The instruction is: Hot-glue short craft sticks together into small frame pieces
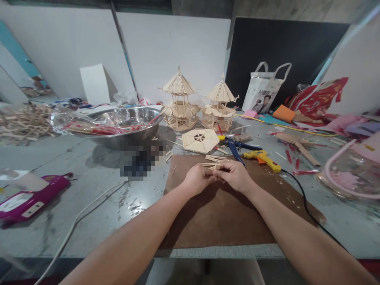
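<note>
Over the brown board [219,221], my left hand [198,179] and my right hand [234,175] meet, fingers pinched together on small pale wooden sticks [217,167]. More loose sticks [215,158] lie just beyond my fingertips. A flat hexagonal stick panel [200,141] with a spoked opening rests behind them. Two stick-built pagoda models, a left one [179,107] and a right one [221,103], stand upright at the back. To the right of my hands lie a yellow glue gun [263,157] and a blue-handled tool [234,148].
A metal bowl [130,136] with plastic-wrapped sticks stands back left, near a stick pile [25,122]. A purple power strip [35,198] and white cable [73,226] lie left. At right are a white bag [263,93], a clear pink-rimmed container [353,174] and a black cord [305,204].
</note>
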`<state>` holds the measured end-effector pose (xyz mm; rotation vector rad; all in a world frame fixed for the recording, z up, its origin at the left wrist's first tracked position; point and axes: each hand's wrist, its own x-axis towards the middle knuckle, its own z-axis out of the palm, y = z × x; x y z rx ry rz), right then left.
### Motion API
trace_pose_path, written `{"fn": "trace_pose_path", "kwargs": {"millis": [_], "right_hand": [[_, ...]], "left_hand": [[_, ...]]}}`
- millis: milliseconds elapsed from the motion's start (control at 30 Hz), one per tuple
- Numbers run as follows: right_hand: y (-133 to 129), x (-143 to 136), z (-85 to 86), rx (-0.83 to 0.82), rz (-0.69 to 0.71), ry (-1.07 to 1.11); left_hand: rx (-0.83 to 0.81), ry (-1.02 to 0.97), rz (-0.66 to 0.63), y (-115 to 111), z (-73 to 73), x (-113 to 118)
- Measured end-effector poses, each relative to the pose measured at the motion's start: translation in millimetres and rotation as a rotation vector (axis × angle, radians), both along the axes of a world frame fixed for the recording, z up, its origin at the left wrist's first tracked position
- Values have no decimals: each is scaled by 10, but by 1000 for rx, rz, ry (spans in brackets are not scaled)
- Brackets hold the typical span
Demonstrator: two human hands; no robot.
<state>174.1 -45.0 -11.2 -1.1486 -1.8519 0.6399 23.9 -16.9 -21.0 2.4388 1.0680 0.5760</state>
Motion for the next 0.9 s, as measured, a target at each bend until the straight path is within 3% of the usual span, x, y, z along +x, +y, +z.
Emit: {"fn": "trace_pose_path", "kwargs": {"millis": [300,567,733,900], "right_hand": [[-24,-8,15,41,15,-7],[-18,-23,-6,-30,36,27],[-8,-31,-14,-105,19,133],[12,-12,19,-177,-51,448]], "left_hand": [[77,14,-25,6,30,2],[82,18,-37,19,0,-2],[-33,-76,-64,-4,23,-4],[-215,-310,-60,-79,122,3]]}}
